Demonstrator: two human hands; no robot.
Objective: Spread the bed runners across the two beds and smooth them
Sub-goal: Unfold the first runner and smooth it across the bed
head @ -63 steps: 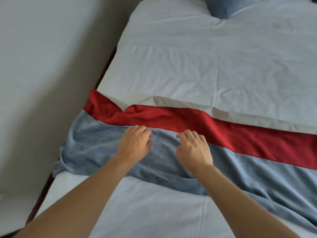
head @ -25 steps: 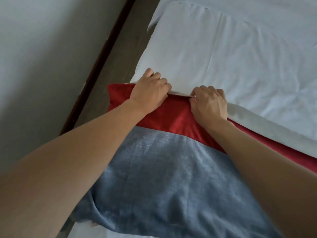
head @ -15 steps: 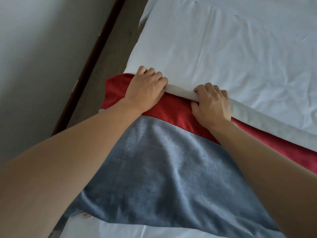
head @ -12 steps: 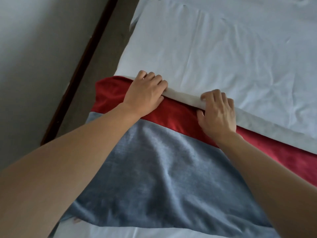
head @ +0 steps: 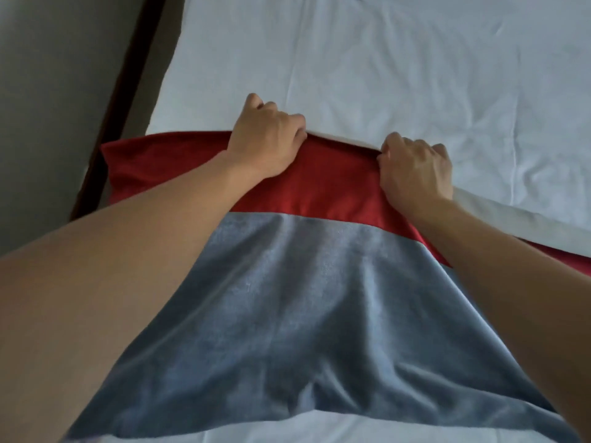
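A bed runner (head: 319, 282) with a red band on its far side and a grey-blue band on its near side lies across a white-sheeted bed (head: 383, 75). My left hand (head: 265, 142) has its fingers curled over the runner's far red edge. About a hand's width to the right, my right hand (head: 415, 171) grips the same edge. A pale white strip (head: 527, 222) shows along that edge to the right of my right hand. The grey-blue part is rumpled, with folds running toward me. The runner's left end hangs over the bed's side.
A dark wooden strip (head: 128, 91) runs along the floor to the left of the bed, with a grey wall (head: 48, 107) beyond it. White sheet (head: 287, 433) shows below the runner's near edge.
Both hands went from the grey band to the far red edge and took hold of it. The white strip between my hands is now covered by red. The view has closed in.
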